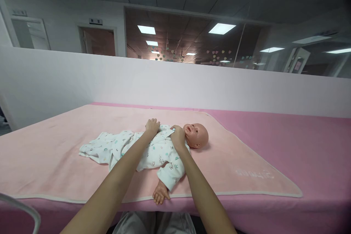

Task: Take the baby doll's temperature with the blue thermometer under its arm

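Observation:
A baby doll (196,135) lies on its back on a pale pink blanket (55,153), head to the right. It wears a white printed romper (153,151). My left hand (152,126) is closed on the romper's fabric at the far side of the doll's chest. My right hand (178,137) pinches the romper's collar just under the doll's chin. One doll arm reaches toward the near blanket edge, its bare hand (161,193) showing.
The blanket lies over a darker pink table cover (301,146). A white partition wall (175,84) runs behind the table. A curved white rail (22,208) shows at the lower left corner. Doors and a glass wall stand beyond.

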Demonstrator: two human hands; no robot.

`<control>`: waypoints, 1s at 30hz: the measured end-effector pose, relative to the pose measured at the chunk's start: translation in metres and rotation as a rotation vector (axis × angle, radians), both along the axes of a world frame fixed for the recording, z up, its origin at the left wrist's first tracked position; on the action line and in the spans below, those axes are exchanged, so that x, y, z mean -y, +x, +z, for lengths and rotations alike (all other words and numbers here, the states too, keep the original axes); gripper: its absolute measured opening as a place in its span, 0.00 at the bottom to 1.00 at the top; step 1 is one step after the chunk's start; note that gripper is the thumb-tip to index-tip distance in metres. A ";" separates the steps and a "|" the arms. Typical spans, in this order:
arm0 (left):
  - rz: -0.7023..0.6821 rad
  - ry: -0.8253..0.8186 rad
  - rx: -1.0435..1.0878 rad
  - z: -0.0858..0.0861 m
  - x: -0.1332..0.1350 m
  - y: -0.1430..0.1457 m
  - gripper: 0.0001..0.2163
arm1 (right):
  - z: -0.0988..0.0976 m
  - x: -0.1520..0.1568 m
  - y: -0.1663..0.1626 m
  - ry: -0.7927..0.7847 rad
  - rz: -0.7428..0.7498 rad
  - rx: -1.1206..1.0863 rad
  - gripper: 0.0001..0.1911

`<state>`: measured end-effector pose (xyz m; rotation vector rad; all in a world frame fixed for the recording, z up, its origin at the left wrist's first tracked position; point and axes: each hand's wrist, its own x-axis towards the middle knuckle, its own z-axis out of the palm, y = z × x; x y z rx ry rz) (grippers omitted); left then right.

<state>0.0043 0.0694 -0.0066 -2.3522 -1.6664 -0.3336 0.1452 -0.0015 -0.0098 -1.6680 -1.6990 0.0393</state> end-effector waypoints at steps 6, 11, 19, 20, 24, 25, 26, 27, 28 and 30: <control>-0.016 0.183 0.013 0.009 0.026 -0.003 0.15 | 0.002 0.004 -0.004 -0.019 0.002 0.003 0.10; -0.018 0.176 0.104 0.012 0.051 -0.012 0.13 | 0.012 0.011 -0.004 -0.006 -0.055 0.055 0.14; -0.003 0.053 0.280 0.000 0.066 -0.030 0.19 | 0.035 0.044 0.013 0.006 -0.013 0.228 0.13; -0.017 0.051 0.279 -0.001 0.066 -0.030 0.20 | 0.038 0.048 0.019 0.025 0.000 0.230 0.13; -0.064 0.041 0.300 -0.002 0.064 -0.031 0.19 | 0.046 0.048 0.053 0.178 -0.006 0.213 0.12; -0.071 0.038 0.306 -0.002 0.064 -0.031 0.19 | 0.046 0.044 0.064 0.207 -0.032 0.193 0.11; -0.077 0.037 0.313 -0.002 0.064 -0.032 0.19 | 0.046 0.040 0.075 0.220 -0.052 0.153 0.10; -0.081 0.035 0.318 -0.002 0.065 -0.032 0.19 | 0.044 0.034 0.085 0.215 -0.058 0.090 0.10; -0.081 0.032 0.322 -0.002 0.065 -0.032 0.19 | 0.042 0.029 0.095 0.196 -0.046 0.002 0.10; -0.076 0.025 0.325 -0.002 0.065 -0.032 0.19 | 0.033 0.017 0.112 0.134 -0.004 -0.233 0.12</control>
